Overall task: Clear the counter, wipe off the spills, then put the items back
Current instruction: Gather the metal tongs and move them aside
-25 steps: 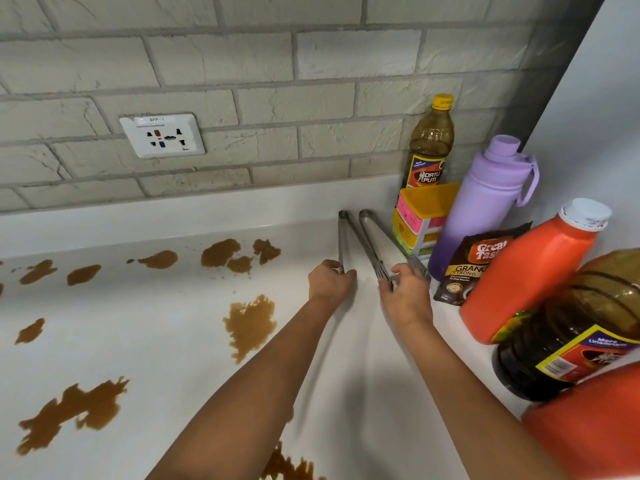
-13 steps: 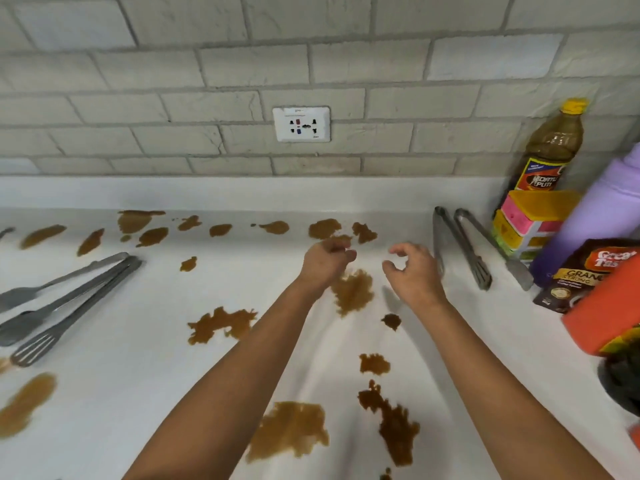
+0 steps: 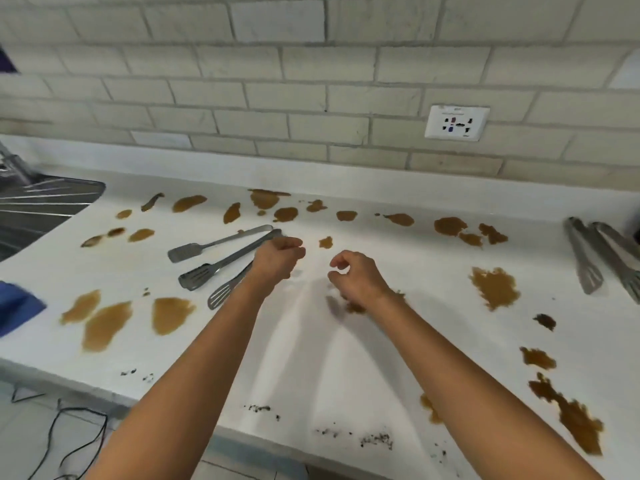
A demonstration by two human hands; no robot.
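Note:
The white counter [image 3: 304, 355] is covered in several brown spills, such as a large patch [image 3: 496, 286] on the right and another patch [image 3: 105, 325] on the left. A metal spatula [image 3: 194, 249] and two slotted turners [image 3: 199, 276] [image 3: 221, 295] lie left of centre. My left hand [image 3: 277, 258] hovers by their handle ends, fingers loosely curled and holding nothing. A little to its right, my right hand [image 3: 358, 277] is also loosely curled and empty. Two pairs of metal tongs [image 3: 587, 268] lie at the far right.
A steel sink drainboard [image 3: 45, 202] sits at the far left, with a blue cloth [image 3: 17, 306] in front of it. A wall socket [image 3: 457, 123] is set in the brick backsplash. Dark crumbs [image 3: 375, 439] dot the front edge. Black cables [image 3: 79, 441] lie on the floor below.
My hands let go of the tongs at the right and moved left across the counter to the three utensils. The view swung left, so the bottles have left the frame.

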